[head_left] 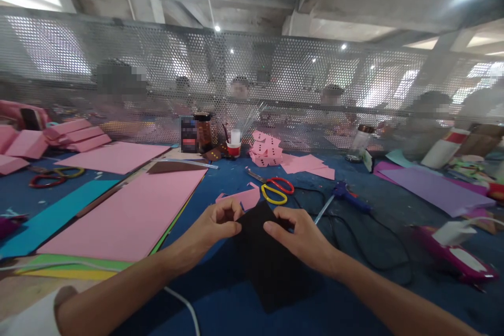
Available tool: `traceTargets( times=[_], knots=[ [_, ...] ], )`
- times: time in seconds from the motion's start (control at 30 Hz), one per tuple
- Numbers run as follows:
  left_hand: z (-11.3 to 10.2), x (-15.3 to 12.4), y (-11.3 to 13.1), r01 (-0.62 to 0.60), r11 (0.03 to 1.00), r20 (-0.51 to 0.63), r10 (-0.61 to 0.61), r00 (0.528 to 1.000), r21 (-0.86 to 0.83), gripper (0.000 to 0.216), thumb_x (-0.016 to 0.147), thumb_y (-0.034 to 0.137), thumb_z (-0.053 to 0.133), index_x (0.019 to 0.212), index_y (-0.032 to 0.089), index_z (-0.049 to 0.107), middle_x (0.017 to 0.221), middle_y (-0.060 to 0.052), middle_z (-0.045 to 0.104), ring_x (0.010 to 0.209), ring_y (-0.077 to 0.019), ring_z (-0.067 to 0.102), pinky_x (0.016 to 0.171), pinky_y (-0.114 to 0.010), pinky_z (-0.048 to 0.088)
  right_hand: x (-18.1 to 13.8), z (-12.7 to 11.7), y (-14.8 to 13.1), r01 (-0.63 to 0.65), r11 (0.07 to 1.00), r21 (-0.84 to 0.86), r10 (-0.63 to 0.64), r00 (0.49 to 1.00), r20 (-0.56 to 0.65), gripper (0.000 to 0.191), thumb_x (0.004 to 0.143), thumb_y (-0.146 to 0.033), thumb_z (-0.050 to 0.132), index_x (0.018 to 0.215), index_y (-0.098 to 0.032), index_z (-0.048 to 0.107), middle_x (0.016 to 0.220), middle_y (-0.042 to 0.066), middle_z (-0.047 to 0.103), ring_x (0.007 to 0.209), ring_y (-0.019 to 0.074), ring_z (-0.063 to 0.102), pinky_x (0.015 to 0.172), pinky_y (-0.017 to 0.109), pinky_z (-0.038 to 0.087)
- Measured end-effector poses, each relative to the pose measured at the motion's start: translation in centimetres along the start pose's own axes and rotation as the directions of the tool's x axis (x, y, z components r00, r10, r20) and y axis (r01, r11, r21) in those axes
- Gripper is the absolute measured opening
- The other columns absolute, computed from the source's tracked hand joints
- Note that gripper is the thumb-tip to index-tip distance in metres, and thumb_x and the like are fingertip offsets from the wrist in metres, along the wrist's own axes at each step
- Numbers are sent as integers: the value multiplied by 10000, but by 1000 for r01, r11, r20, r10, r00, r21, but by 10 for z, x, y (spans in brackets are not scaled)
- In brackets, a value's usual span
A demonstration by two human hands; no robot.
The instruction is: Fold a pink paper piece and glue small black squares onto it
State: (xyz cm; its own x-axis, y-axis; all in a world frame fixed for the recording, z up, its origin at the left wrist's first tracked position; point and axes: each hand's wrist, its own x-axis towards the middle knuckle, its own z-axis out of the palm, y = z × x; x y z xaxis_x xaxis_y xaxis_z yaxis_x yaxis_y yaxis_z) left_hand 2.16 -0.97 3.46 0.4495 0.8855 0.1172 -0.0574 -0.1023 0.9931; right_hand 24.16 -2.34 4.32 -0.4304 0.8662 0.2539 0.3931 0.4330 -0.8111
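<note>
A sheet of black paper (271, 262) is held up over the blue tabletop, its lower corner pointing toward me. My left hand (220, 223) pinches its left edge between thumb and fingers. At the upper right edge, my right hand (299, 228) grips the same sheet, thumb on top and fingers partly hidden behind it. Just beyond the paper lie scissors (274, 189) with one red and one yellow handle. A cut pink paper scrap (244, 197) rests beside them, close to my left fingers.
A blue glue gun (350, 197) with its cord lies to the right. Stacked pink sheets (137, 210) cover the left side. Folded pink pieces with black dots (265, 148) stand at the back, before a perforated metal screen (295, 89). A magenta device (457, 257) sits far right.
</note>
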Motion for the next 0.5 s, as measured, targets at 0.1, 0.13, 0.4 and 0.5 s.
traceTargets(
  times=[0.1, 0.13, 0.4, 0.5],
  knots=[
    [0, 1, -1, -7, 1000, 15, 7, 1000, -12, 196, 732, 118, 603, 703, 187, 422, 711, 42, 414, 672, -109, 344, 602, -222, 278, 0, 0, 0, 11, 1000, -8, -11, 1000, -4, 271, 881, -304, 501, 651, -179, 431, 623, -53, 370, 594, 84, 352, 526, 207, 269],
    [-1, 1, -1, -9, 1000, 21, 9, 1000, -17, 193, 735, 122, 604, 707, 187, 424, 710, 42, 417, 670, -108, 344, 602, -223, 278, 0, 0, 0, 15, 1000, -14, -15, 1000, -5, 277, 880, -306, 503, 647, -179, 425, 619, -54, 365, 591, 83, 348, 522, 207, 265],
    [1, 0, 1, 31, 999, 14, -31, 999, -34, 199, 719, 137, 617, 702, 188, 425, 694, 44, 416, 650, -109, 345, 589, -226, 280, -1, 0, 0, 22, 999, -30, -22, 1000, -4, 278, 887, -315, 488, 650, -179, 434, 628, -50, 376, 595, 88, 337, 529, 211, 270],
    [2, 0, 1, 28, 999, 3, -28, 1000, -37, 202, 710, 147, 625, 698, 189, 428, 682, 45, 417, 638, -109, 358, 583, -226, 281, -1, 0, -1, 19, 999, -30, -19, 1000, 2, 268, 888, -320, 481, 662, -181, 449, 634, -45, 391, 596, 91, 347, 530, 214, 274]
  ],
)
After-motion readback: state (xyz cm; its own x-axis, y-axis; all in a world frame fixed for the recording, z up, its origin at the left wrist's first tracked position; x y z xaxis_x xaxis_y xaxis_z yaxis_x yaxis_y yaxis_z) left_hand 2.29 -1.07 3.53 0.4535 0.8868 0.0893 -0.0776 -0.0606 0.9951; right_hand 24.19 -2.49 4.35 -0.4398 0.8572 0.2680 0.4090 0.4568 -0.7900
